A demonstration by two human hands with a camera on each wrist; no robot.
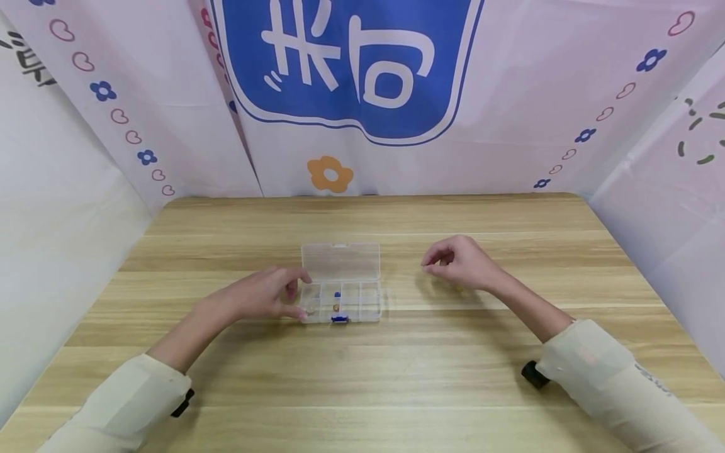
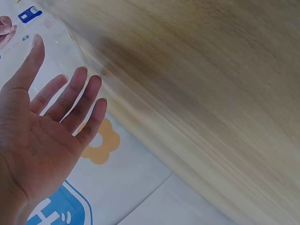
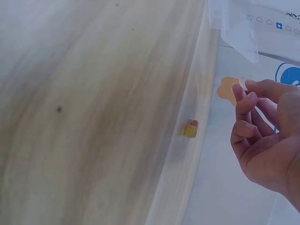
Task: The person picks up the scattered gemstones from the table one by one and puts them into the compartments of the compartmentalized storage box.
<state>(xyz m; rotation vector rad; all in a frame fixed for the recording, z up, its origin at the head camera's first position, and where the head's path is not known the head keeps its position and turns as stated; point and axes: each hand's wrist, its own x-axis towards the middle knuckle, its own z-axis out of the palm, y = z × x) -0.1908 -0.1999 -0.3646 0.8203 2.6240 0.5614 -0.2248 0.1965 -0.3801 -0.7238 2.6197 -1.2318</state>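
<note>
A clear plastic compartment box (image 1: 370, 302) lies on the table with its lid (image 1: 341, 263) raised at the back. My left hand (image 1: 260, 294) is at its left end, thumb by the front corner and index finger by the back edge. In the left wrist view its fingers spread loosely. Blue pieces (image 1: 337, 294) and orange pieces (image 1: 336, 307) sit in the compartments. To the right of the box, my right hand (image 1: 461, 261) is above the table, pinching a small pale piece (image 3: 243, 84) between thumb and index finger.
Under my right hand, a small yellow piece (image 3: 191, 131) lies on the table with an orange one (image 3: 194, 123) beside it. A blue latch (image 1: 340, 319) is on the box's front. Behind the table's back edge hangs a printed white cloth (image 1: 396, 167).
</note>
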